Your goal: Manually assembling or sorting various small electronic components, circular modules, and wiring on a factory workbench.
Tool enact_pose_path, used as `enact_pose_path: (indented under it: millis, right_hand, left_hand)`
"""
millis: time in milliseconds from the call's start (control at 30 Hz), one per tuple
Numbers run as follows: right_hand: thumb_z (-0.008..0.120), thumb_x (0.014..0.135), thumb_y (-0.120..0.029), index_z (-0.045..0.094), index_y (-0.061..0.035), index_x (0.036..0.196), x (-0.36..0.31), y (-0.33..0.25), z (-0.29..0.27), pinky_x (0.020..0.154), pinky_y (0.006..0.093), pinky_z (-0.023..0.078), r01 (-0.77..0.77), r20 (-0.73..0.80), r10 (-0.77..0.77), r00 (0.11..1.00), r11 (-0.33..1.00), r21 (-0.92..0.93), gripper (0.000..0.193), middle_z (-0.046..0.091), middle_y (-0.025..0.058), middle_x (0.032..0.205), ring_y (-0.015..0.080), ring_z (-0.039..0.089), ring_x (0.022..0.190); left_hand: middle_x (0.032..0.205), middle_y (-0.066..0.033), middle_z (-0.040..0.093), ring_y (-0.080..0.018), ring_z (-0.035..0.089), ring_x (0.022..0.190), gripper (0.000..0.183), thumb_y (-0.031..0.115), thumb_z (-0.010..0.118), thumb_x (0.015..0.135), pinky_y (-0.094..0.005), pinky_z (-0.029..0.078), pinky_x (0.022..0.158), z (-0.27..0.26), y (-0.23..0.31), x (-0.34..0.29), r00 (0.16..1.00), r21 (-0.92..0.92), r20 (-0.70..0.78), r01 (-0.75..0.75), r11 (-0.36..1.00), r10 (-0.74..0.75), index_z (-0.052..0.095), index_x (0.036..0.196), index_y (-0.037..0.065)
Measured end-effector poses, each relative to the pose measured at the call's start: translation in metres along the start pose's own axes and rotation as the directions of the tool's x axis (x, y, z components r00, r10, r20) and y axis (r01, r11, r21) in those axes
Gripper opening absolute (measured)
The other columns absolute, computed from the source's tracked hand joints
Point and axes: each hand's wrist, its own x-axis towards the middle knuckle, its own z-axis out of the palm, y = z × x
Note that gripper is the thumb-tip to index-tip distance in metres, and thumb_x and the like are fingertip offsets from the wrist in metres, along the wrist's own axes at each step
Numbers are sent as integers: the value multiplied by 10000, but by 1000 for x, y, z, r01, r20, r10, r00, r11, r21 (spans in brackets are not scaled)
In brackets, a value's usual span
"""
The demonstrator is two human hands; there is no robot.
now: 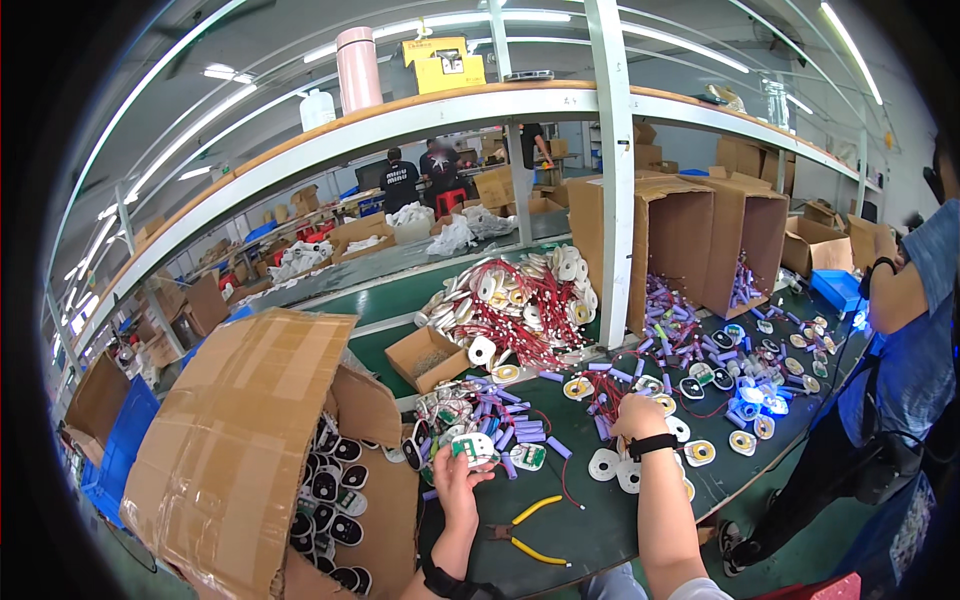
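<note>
My left hand (pixel 457 490) holds up a white oval plastic housing (pixel 480 449) with a green circuit board in it, pinched between thumb and fingers. My right hand (pixel 645 418) is closed over white round parts and red wires to the right; what its fingers grip is hidden. Purple cylindrical battery cells (pixel 528 430) with red wires lie between the hands. Just under the left hand's housing sits another white part with a green board (pixel 527 456). Yellow-handled cutters (pixel 535 510) rest on the dark green bench, jaws toward my left wrist. White ring-shaped parts (pixel 604 465) lie beside my right forearm.
At left, a large cardboard box (pixel 240 440) holds many black-and-white oval units. Behind the hands stand a small cardboard box (pixel 427 360) and a heap of white discs with red wires (pixel 520 310). A white post (pixel 616 180) rises behind. A co-worker (pixel 900 330) stands at right.
</note>
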Motion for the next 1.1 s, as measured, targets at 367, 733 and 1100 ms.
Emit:
enact_pose_path:
  millis: [367,733,1100]
  right_hand:
    - [656,684,-205,644,-25,696,-3,-6,-13,655,376,495,218,-393,-9,919,845,489,181,638,153,727,311,629,702]
    - [565,844,-123,575,-33,783,-16,-43,-33,774,265,424,299,-399,-210,892,-389,872,109,555,90,1104,122,540,874]
    - [406,929,-329,562,-20,750,-60,-90,-14,526,370,444,582,-263,-619,741,395,710,390,558,124,569,255,573,529]
  left_hand:
    - [986,-139,545,-198,608,696,292,123,442,907,-283,525,538,-1,4,-3,1000,61,-10,-4,998,5,388,1163,-5]
    - [962,-141,555,-204,611,690,321,115,419,906,-287,521,539,6,3,1,1000,78,15,-8,997,7,363,1210,28]
    - [920,-145,549,-188,592,585,202,72,378,907,-266,506,497,3,2,-7,996,164,82,33,986,-47,448,1090,22]
